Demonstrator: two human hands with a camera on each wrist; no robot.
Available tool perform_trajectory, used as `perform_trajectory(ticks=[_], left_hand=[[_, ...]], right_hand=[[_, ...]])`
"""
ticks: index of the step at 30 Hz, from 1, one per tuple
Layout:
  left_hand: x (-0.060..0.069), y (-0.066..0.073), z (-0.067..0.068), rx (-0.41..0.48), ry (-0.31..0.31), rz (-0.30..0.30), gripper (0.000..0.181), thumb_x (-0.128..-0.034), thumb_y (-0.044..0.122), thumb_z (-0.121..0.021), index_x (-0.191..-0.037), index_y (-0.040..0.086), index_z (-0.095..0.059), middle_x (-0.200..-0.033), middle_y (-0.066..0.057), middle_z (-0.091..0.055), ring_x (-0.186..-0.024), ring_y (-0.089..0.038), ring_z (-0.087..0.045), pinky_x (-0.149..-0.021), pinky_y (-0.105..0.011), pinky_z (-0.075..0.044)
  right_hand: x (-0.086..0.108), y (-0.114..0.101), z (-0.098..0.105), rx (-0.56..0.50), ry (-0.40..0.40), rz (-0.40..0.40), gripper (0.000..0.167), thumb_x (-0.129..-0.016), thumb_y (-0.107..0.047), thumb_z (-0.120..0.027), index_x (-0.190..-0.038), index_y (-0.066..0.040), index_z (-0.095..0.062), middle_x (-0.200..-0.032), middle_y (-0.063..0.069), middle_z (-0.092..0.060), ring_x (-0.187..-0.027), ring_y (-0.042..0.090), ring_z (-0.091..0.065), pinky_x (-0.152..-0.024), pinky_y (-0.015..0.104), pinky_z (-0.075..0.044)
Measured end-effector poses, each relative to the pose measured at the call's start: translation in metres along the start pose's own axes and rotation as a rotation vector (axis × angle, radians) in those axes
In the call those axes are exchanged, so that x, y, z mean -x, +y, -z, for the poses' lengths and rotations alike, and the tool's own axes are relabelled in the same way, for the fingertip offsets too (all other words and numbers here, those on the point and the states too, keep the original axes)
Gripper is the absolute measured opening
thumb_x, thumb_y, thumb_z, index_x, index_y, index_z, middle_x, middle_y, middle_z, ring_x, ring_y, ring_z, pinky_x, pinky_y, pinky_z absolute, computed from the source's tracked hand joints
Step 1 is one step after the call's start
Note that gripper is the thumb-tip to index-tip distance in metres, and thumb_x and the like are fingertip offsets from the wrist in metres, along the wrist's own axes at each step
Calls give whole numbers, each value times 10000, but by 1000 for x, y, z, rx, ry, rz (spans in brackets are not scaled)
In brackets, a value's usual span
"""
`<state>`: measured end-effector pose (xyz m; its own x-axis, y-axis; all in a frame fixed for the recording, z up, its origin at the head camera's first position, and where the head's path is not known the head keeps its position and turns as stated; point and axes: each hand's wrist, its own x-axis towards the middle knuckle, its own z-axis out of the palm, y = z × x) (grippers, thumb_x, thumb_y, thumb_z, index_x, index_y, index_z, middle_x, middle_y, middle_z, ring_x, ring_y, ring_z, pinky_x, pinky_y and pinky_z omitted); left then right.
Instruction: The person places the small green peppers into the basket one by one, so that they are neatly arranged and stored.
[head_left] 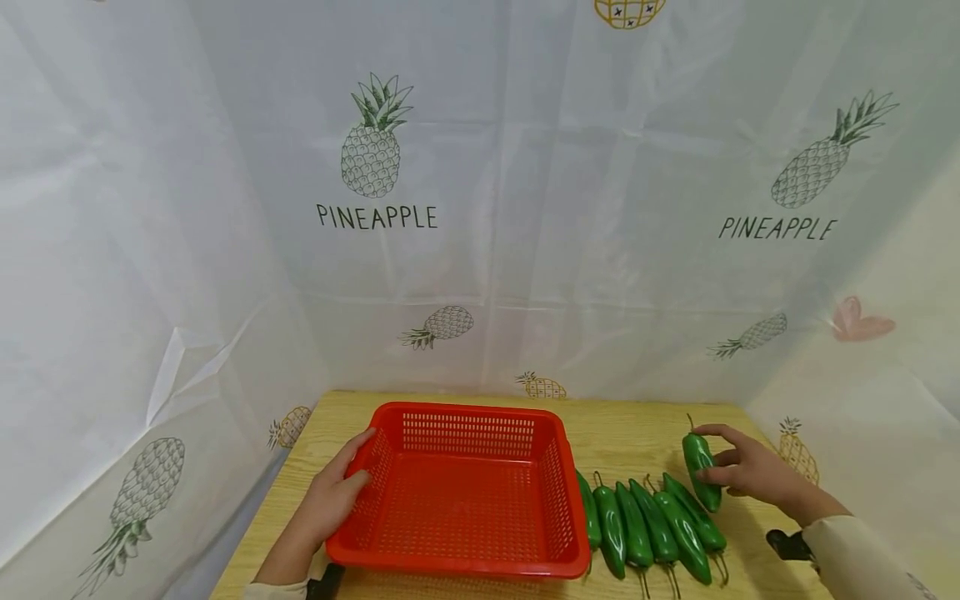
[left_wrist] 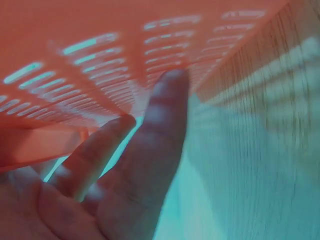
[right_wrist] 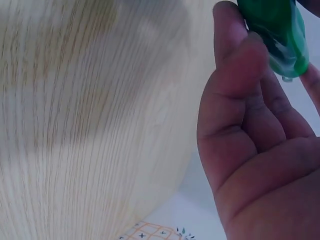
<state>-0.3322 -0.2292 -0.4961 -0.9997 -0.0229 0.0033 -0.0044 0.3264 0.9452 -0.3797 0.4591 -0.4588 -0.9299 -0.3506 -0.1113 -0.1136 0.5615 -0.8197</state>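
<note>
Head view has a glossy green, elongated pepper [head_left: 697, 454] with a thin stem at the right side of the worktop, pinched between the thumb and fingers of the right hand [head_left: 757, 471]; whether it is lifted off the surface is hard to tell. Just to its left, a side-by-side row of six similar green peppers [head_left: 658, 533] lies on the pale wood-grain worktop [head_left: 622, 425], some stems pointing away from the person and some toward them. Beyond that row stands a rectangular red plastic basket with slotted walls [head_left: 465, 568]; the left hand [head_left: 333, 496] grips its left rim, fingers against the outer wall. As a judgement, the handling looks only partly done: one pepper is in the fingers, the six others lie within reach, and none shows inside the basket. The row lies between the held pepper and the basket, whose right wall partly hides the leftmost pepper [head_left: 589, 508]. Pale sleeves [head_left: 862, 550] and dark wrist-worn gear [head_left: 789, 546] show at the lower edge. Behind and at both sides hangs a white cloth printed with pineapples [head_left: 525, 208], well apart from the peppers.
</note>
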Motion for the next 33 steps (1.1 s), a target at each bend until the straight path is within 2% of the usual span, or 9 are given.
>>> perform_trajectory(ticks=[1, 7, 12, 17, 19, 22, 28, 33], left_hand=[[0, 0, -1, -7, 11, -4, 649, -1023, 113, -543, -1600, 391, -442, -1546, -163, -507, -896, -266, -676, -675, -407, -589], [2, 2, -4, -50, 72, -28, 630, -994, 103, -585, -1573, 339, -511, -1487, -158, -573, -844, -228, -669, -652, -378, -583], [1, 4, -5, -68, 78, -33, 613, -997, 111, -582, -1570, 320, -521, -1528, -165, -538, -823, -228, -667, -623, -380, -582], [1, 4, -4, -23, 69, -26, 606, -998, 102, -580, -1564, 312, -530, -1525, -178, -539, -855, -243, -682, -628, -387, -597], [1, 3, -3, 3, 63, -23, 610, -994, 92, -579, -1564, 305, -532, -1505, -192, -554, -870, -250, -690, -634, -391, -605], [1, 2, -3, 42, 44, -21, 617, -989, 77, -573, -1564, 300, -536, -1487, -195, -571, -882, -261, -698, -648, -397, -611], [-1, 1, -3, 131, 20, -17, 628, -978, 48, -575, -1554, 299, -551, -1435, -181, -622, -907, -289, -717, -664, -422, -626], [0, 0, -4, 137, 34, -28, 615, -982, 51, -575, -1554, 277, -554, -1411, -198, -636, -877, -292, -720, -649, -422, -629]], right_hand=[[-1, -1, -2, 6, 11, -11, 786, -1016, -190, -712, -1626, -40, -239, -1230, 250, -675, -967, 354, -713, -721, 481, -557], [-4, -8, -10, 58, 56, -11, 779, -985, -223, -758, -1604, -67, -312, -1368, 359, -566, -1077, 365, -685, -713, 515, -564], [-6, -16, -14, 32, 61, -2, 772, -989, -223, -754, -1607, -73, -316, -1386, 362, -548, -1055, 355, -683, -695, 496, -561], [-7, -27, -17, -22, 82, -3, 779, -995, -236, -747, -1618, -112, -296, -1387, 322, -554, -1049, 342, -694, -748, 501, -577], [-7, -32, -19, -32, 93, -9, 790, -991, -242, -753, -1623, -130, -292, -1395, 314, -552, -1078, 342, -698, -806, 534, -589], [-8, -41, -21, -39, 99, -15, 812, -986, -256, -760, -1640, -164, -288, -1427, 323, -525, -1104, 347, -694, -825, 562, -595], [-11, -60, -29, -24, 78, 27, 811, -989, -260, -755, -1659, -184, -305, -1487, 368, -446, -1098, 338, -695, -752, 492, -593], [-21, -81, -38, -3, 65, 78, 787, -976, -267, -772, -1635, -175, -353, -1449, 354, -490, -1052, 324, -717, -728, 457, -598]])
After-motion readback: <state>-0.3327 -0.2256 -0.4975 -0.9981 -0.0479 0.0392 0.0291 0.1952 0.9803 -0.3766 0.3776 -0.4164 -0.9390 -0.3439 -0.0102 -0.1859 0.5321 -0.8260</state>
